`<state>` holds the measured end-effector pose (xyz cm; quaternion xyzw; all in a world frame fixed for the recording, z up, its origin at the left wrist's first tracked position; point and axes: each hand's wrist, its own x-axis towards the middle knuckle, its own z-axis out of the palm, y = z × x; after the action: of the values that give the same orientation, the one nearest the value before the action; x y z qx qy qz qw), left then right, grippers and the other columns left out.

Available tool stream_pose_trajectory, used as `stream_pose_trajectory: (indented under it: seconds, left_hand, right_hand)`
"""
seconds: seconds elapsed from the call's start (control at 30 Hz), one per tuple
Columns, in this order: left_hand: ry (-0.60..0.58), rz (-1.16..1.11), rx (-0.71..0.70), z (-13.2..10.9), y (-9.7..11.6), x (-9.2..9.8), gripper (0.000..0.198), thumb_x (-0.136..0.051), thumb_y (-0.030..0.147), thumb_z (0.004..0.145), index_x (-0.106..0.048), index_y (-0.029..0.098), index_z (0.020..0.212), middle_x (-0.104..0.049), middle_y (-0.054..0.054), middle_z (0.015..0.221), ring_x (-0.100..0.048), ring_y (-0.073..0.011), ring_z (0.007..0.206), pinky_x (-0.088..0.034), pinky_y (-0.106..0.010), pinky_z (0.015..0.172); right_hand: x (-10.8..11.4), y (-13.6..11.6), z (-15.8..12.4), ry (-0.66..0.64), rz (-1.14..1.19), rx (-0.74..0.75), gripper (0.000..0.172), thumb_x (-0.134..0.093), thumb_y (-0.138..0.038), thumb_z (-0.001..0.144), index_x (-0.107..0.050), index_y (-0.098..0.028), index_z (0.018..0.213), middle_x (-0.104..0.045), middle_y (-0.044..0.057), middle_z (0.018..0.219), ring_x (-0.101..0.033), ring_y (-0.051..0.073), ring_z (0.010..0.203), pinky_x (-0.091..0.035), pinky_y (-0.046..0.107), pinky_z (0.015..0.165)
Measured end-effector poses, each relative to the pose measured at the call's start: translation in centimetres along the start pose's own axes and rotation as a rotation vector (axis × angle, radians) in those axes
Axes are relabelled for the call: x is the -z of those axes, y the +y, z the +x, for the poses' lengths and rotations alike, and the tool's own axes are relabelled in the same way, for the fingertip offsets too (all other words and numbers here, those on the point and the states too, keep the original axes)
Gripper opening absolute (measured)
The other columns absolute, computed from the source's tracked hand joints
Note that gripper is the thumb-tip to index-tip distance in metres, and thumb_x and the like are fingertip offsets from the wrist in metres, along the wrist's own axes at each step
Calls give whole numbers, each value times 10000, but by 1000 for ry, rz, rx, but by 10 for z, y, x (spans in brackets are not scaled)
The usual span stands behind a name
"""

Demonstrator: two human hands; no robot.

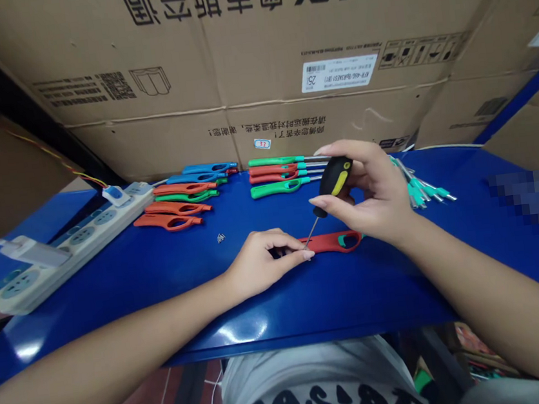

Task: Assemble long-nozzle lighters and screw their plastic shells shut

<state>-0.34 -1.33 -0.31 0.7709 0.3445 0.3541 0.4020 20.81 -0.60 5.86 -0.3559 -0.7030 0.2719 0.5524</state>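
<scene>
My right hand [370, 190] grips a black and yellow screwdriver [337, 176], held at a slant. Its thin shaft runs down to the left end of a red lighter body [328, 242] lying on the blue table. With thumb and fingers, my left hand [269, 258] pinches that same end, beside the screwdriver tip. What the tip touches is hidden by the fingertips. A teal piece shows at the lighter's loop on the right. Left of my left hand lies a small heap of screws [220, 238].
Orange, blue and green lighter bodies [169, 222] lie at the back left. Several lighters with metal tubes [275, 189] lie at the back centre, teal-ended tubes [418, 188] to the right. A white power strip [79, 243] occupies the left. Behind stands a cardboard box [254, 67].
</scene>
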Motion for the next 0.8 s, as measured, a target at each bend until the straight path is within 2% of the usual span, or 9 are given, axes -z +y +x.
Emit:
stream_pose_trajectory:
  seconds: [0.17,0.23,0.43,0.53,0.67,0.73,0.8]
  left_hand:
    - [-51,5,-50,-1,2,-1,91,-771,267,847,-804,182,848,-757,-50,800,-672,-154,737,-517,-259,707]
    - [-66,11,-62,-2,3,-2,82,-771,263,847,-804,188,849,-757,-44,789,-664,-151,733,-516,-256,704]
    - [-107,27,-100,-3,3,-1,82,-763,255,857,-806,187,868,-767,-42,805,-659,-152,741,-520,-260,710]
    - [-126,53,-138,-3,2,0,80,-756,251,866,-805,188,879,-774,-40,821,-661,-151,755,-522,-262,723]
    - [-171,87,-175,-3,1,0,83,-749,259,877,-801,194,884,-780,-34,849,-663,-152,782,-523,-266,753]
    - [-178,98,-179,-3,1,0,93,-745,272,881,-798,195,875,-773,-30,830,-659,-152,774,-521,-267,742]
    - [-159,91,-191,-3,1,0,98,-742,279,884,-791,195,868,-762,-25,805,-656,-150,756,-521,-264,723]
  right_hand:
    - [2,-6,3,-201,153,-135,620,-798,-391,792,-564,-323,1362,-691,45,1115,-635,150,713,-513,251,550]
    - [1,-7,3,-253,182,-144,616,-779,-393,812,-551,-330,1380,-692,44,1119,-639,148,712,-513,250,548]
    - [0,3,-2,-144,-61,32,595,-849,-350,744,-626,-344,1296,-684,12,1104,-601,113,625,-473,249,523]
    - [1,5,-4,-235,-110,130,570,-763,-376,843,-567,-336,1377,-669,40,1200,-639,145,716,-535,277,604]
    - [-4,4,-4,-424,-51,202,527,-551,-317,993,-401,-281,1497,-534,106,1435,-670,185,955,-603,302,709]
    - [-7,5,-5,-421,-58,223,491,-556,-284,989,-432,-283,1464,-484,97,1485,-665,170,959,-611,283,703]
    - [-10,7,-5,-361,-67,261,473,-600,-279,964,-477,-292,1420,-500,80,1460,-661,156,910,-609,267,664]
